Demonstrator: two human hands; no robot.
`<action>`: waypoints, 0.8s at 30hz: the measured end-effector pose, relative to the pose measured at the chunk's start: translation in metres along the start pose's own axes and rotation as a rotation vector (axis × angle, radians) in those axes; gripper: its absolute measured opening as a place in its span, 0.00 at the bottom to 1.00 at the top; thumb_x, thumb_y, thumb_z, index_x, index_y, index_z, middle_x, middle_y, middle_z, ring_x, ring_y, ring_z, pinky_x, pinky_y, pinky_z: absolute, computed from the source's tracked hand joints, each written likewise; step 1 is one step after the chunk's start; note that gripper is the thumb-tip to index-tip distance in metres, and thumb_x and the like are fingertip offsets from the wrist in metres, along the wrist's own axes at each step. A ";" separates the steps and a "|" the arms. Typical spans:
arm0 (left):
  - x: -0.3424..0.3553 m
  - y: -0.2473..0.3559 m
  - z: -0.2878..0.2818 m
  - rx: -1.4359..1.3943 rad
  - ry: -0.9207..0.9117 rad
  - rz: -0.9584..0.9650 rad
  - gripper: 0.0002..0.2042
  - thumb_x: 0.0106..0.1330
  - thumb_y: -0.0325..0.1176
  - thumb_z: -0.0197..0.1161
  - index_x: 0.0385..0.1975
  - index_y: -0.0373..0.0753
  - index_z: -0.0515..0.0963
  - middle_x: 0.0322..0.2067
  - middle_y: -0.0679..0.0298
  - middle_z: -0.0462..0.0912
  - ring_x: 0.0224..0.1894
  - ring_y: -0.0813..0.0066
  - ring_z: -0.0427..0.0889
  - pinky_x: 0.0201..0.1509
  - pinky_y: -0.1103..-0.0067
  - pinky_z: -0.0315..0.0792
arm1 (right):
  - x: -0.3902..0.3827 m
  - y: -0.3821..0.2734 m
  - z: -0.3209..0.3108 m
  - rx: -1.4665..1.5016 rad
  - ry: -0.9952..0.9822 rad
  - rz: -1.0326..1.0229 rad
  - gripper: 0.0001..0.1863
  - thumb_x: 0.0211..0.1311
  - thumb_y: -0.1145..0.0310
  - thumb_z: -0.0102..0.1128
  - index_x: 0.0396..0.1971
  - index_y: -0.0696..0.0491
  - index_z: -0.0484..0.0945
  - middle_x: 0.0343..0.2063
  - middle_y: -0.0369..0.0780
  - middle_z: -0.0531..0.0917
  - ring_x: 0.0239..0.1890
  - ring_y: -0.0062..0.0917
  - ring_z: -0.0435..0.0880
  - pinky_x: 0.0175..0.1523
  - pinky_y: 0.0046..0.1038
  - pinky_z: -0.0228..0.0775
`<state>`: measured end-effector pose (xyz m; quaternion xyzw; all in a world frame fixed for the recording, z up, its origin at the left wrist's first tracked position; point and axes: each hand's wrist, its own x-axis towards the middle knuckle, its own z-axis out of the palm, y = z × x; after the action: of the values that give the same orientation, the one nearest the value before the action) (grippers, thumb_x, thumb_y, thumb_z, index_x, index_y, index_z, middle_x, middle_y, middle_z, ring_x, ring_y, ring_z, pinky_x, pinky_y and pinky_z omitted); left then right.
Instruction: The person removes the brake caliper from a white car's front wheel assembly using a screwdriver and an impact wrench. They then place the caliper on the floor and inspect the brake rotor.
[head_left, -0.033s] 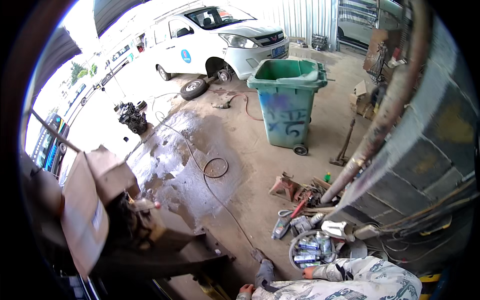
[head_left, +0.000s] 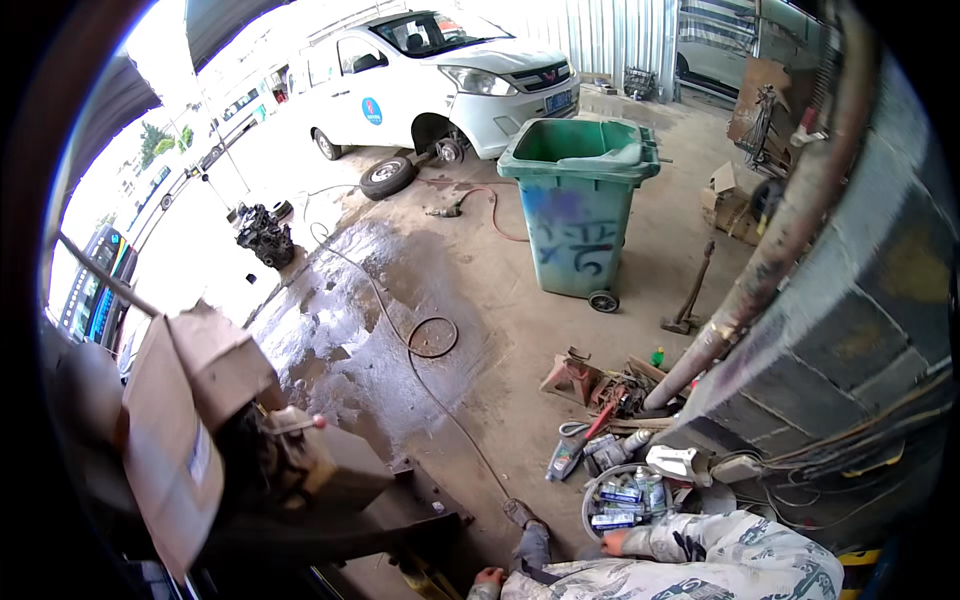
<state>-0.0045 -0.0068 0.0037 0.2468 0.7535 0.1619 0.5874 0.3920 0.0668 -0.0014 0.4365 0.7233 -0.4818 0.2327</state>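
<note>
At the lower edge my left hand is low beside my grey trouser leg, its fingers mostly hidden. My right hand comes out of a pale patterned sleeve, just below a round basin of spray cans and tubes. Nothing shows in either hand, and the fingers are too small and covered to read. My shoe is on the floor by the end of a thin hose. Left of the basin lies a grey-and-red tool.
A green wheeled bin stands ahead. Beyond it is a white van with a front wheel off. An engine sits at left. Cardboard boxes crowd the near left; a rusty pipe and block wall bound the right.
The view has shifted very slightly. My hands and the things around them stand about the same.
</note>
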 end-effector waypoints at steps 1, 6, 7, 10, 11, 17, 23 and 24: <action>0.001 -0.024 -0.011 -0.169 0.051 -0.150 0.13 0.68 0.33 0.61 0.47 0.32 0.77 0.31 0.49 0.85 0.30 0.60 0.86 0.36 0.67 0.82 | 0.002 -0.022 -0.014 -0.017 -0.002 -0.077 0.20 0.60 0.52 0.55 0.43 0.50 0.84 0.38 0.49 0.86 0.41 0.47 0.85 0.48 0.46 0.76; 0.148 0.218 -0.142 -0.122 -0.016 -0.073 0.14 0.68 0.34 0.60 0.48 0.32 0.74 0.30 0.50 0.84 0.26 0.57 0.84 0.30 0.66 0.80 | 0.108 -0.117 -0.272 0.238 0.432 -0.083 0.17 0.63 0.54 0.56 0.43 0.49 0.83 0.38 0.48 0.85 0.43 0.45 0.84 0.49 0.44 0.75; 0.154 0.227 -0.147 -0.053 -0.020 -0.061 0.15 0.68 0.34 0.60 0.50 0.31 0.74 0.31 0.51 0.84 0.26 0.59 0.84 0.30 0.67 0.80 | 0.107 -0.129 -0.280 0.276 0.446 -0.081 0.17 0.63 0.54 0.57 0.42 0.49 0.83 0.38 0.47 0.85 0.43 0.44 0.84 0.49 0.44 0.75; 0.198 0.321 -0.133 0.016 -0.039 -0.001 0.19 0.68 0.35 0.60 0.54 0.31 0.74 0.32 0.53 0.85 0.28 0.63 0.85 0.31 0.71 0.79 | 0.131 -0.132 -0.332 0.162 0.551 -0.050 0.16 0.62 0.54 0.57 0.40 0.49 0.84 0.36 0.46 0.85 0.43 0.43 0.84 0.48 0.44 0.75; 0.216 0.347 -0.132 0.101 -0.107 0.036 0.21 0.68 0.37 0.60 0.56 0.32 0.73 0.34 0.55 0.85 0.30 0.65 0.85 0.32 0.72 0.78 | 0.143 -0.135 -0.344 0.103 0.577 -0.003 0.15 0.61 0.55 0.58 0.39 0.47 0.85 0.35 0.46 0.84 0.42 0.43 0.84 0.48 0.46 0.75; 0.303 0.465 -0.110 0.128 -0.319 0.026 0.21 0.70 0.42 0.59 0.56 0.34 0.75 0.38 0.55 0.86 0.35 0.64 0.85 0.38 0.69 0.79 | 0.236 -0.101 -0.434 0.003 0.483 0.021 0.15 0.61 0.53 0.56 0.37 0.46 0.84 0.37 0.45 0.85 0.43 0.45 0.83 0.49 0.48 0.74; 0.412 0.584 -0.164 0.400 -0.239 0.011 0.19 0.67 0.42 0.61 0.50 0.35 0.79 0.33 0.54 0.86 0.33 0.63 0.86 0.37 0.69 0.79 | 0.293 -0.068 -0.635 0.292 0.425 0.085 0.16 0.61 0.54 0.57 0.42 0.46 0.83 0.41 0.45 0.85 0.46 0.43 0.84 0.50 0.45 0.74; 0.429 0.604 -0.169 0.175 -0.176 -0.079 0.22 0.66 0.43 0.63 0.54 0.36 0.77 0.39 0.56 0.87 0.36 0.65 0.85 0.36 0.70 0.78 | 0.296 -0.065 -0.660 0.349 0.441 0.090 0.16 0.60 0.54 0.58 0.42 0.47 0.83 0.42 0.45 0.85 0.46 0.43 0.84 0.50 0.45 0.74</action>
<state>-0.1383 0.7412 0.0239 0.2806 0.7196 0.0498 0.6333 0.2407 0.7711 0.0891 0.5958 0.6426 -0.4816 0.0122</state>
